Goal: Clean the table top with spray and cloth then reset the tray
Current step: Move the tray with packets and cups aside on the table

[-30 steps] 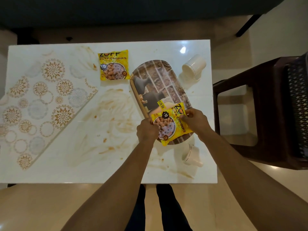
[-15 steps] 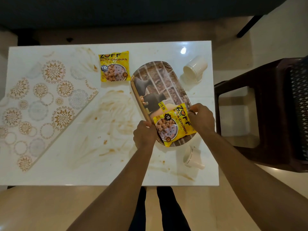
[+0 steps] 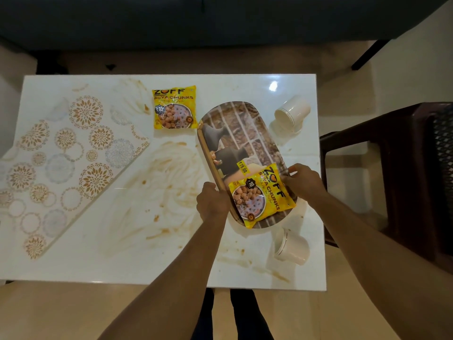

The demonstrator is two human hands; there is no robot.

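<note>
Tray (image 3: 247, 133) lies askew on the bench (image 3: 73, 261), one packet (image 3: 261, 195) on its near end. Left hand (image 3: 212, 204) grips the tray's left rim, right hand (image 3: 304, 184) the right rim, pinching the packet's edge too: likely a two-handed lift to bare the stains (image 3: 169, 173). Second packet (image 3: 174, 107) lies just beside the tray; two cups (image 3: 293, 111) are tipped over. No spray or cloth seen.

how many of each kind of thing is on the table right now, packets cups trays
Yellow soya chunks packets: 2, one on the table top, one on the tray
White cups lying on their sides: 2, far cup, near cup
Oval tray: 1
Total: 5
</note>
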